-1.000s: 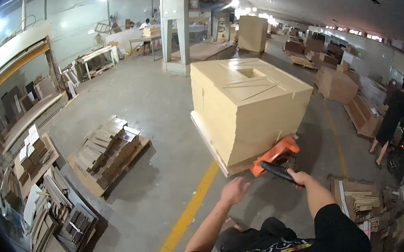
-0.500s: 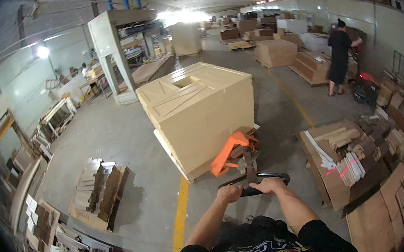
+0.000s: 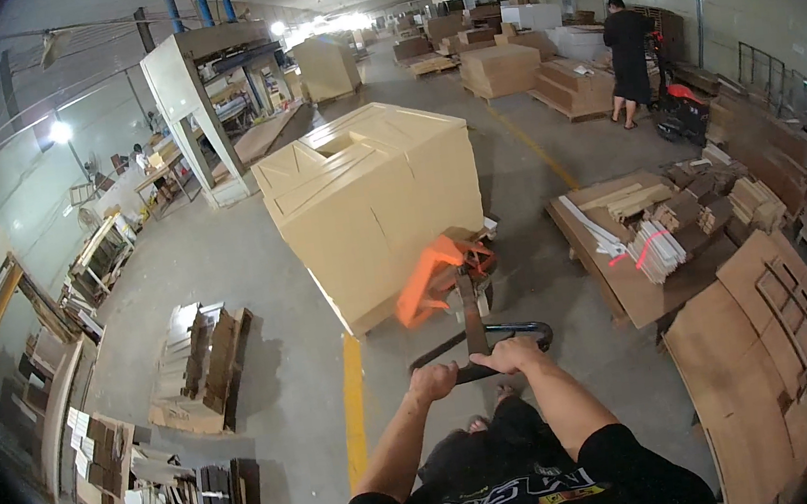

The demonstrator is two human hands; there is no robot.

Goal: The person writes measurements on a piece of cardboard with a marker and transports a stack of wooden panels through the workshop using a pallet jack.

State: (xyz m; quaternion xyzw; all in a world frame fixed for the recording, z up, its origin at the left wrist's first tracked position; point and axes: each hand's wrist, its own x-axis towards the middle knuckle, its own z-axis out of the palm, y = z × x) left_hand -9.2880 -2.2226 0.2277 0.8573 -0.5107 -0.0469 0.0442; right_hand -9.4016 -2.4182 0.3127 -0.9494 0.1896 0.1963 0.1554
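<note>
Both hands grip the black loop handle of an orange pallet jack. My left hand is wrapped around the handle's left part. My right hand holds its near bar, just right of the middle. The jack's front end stands against a tall stack of cream-coloured panels, and its forks are hidden under that load. A rectangular opening shows in the stack's top panel. Between my arms, my feet show on the floor below the handle.
Pallets of boards and strips stand at the right, beside brown sheets. Wood pieces lie on a low pallet at the left. A person in black stands far right near a red-and-black machine. A yellow line runs along the floor.
The handle, both hands and the loaded jack sit slightly farther left in the picture. The surroundings at the right have shifted left too. Both hands keep their grip.
</note>
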